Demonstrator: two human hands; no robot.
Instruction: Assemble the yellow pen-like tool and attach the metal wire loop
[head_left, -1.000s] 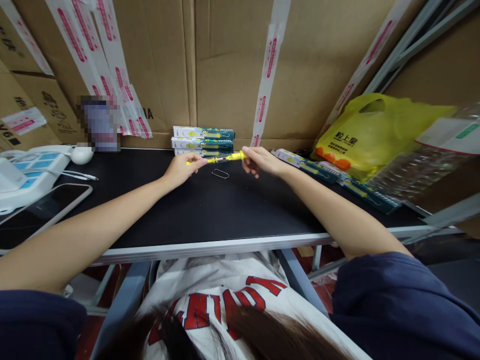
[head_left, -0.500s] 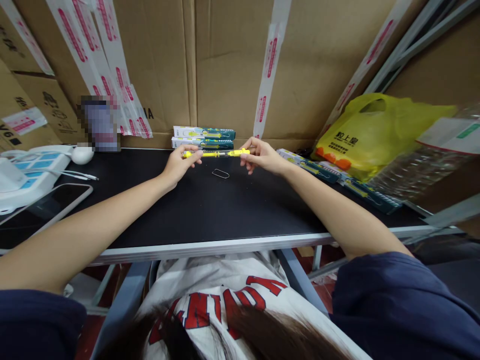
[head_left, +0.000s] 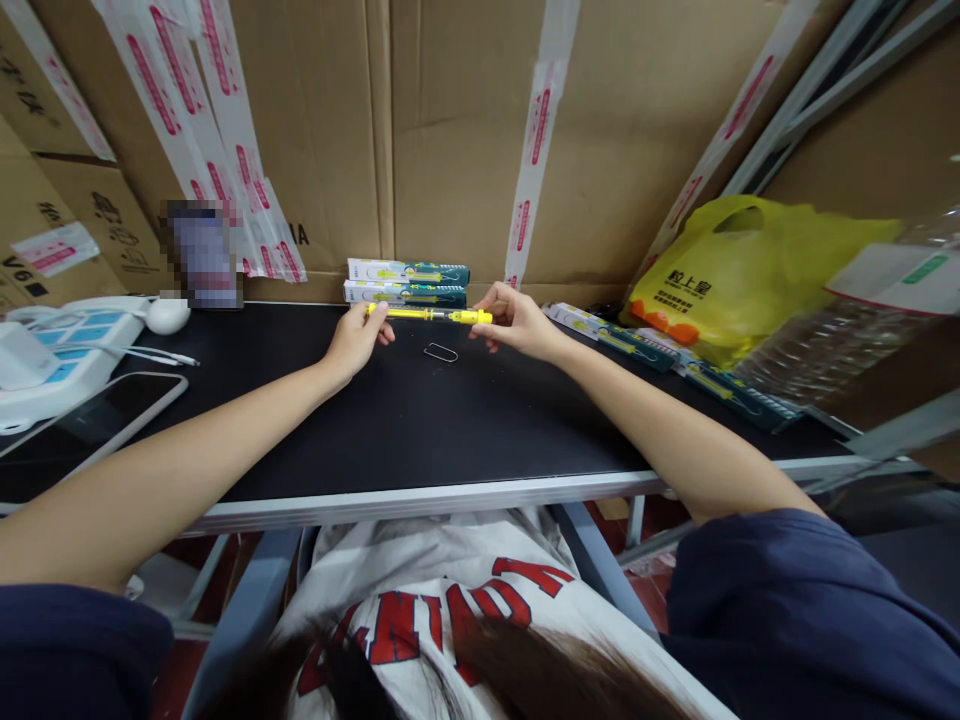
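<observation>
A slim yellow stick-like tool [head_left: 411,314] with a short metal section is held level above the black table. My left hand [head_left: 358,338] pinches its left end between thumb and fingers. At the other end, the thumb and fingers of my right hand [head_left: 521,322] close on the yellow tip piece. Just below the tool, a thin metal wire loop [head_left: 440,352] lies on the tabletop, touched by neither hand. Behind it, two printed boxes [head_left: 409,272] picturing a yellow tool are stacked against the cardboard.
More printed boxes [head_left: 611,335] lie at the right, beside a yellow plastic bag [head_left: 742,270] and a clear plastic bottle [head_left: 832,330]. To the left are a white power strip [head_left: 97,345] with cables and a phone [head_left: 90,425]. Cardboard [head_left: 450,130] rises behind the table.
My right hand has come slightly left and lower, and the tool spans a little less width. My left hand keeps its pinch. The wire loop stays put.
</observation>
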